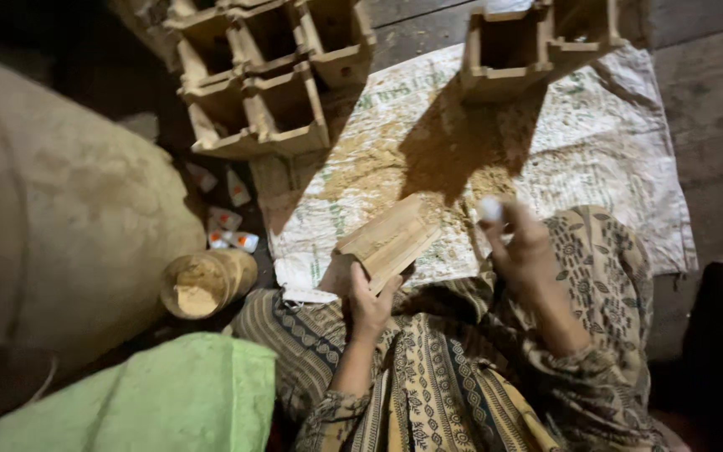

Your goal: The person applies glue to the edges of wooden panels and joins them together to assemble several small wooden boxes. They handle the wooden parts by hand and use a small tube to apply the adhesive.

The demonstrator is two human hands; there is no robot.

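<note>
Floor: dark wooden planks (705, 109), worn and dusty.
Cover: a white woven sack (596, 151) spread flat on the floor, with sawdust on it.
Left side: a big pale rounded sack (69, 209).
Light: dim room, strong shadows.

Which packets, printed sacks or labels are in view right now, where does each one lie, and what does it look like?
Printed woven sack: spread flat on the floor ahead of the knees, whitish with faded green print, dusted with sawdust.
Small sachets: a few scattered on the dark floor left of the sack, by the round container; white with orange-red and blue patches.
Green sack: lower left, plain light green, no print visible.
No screens or signs.
</note>
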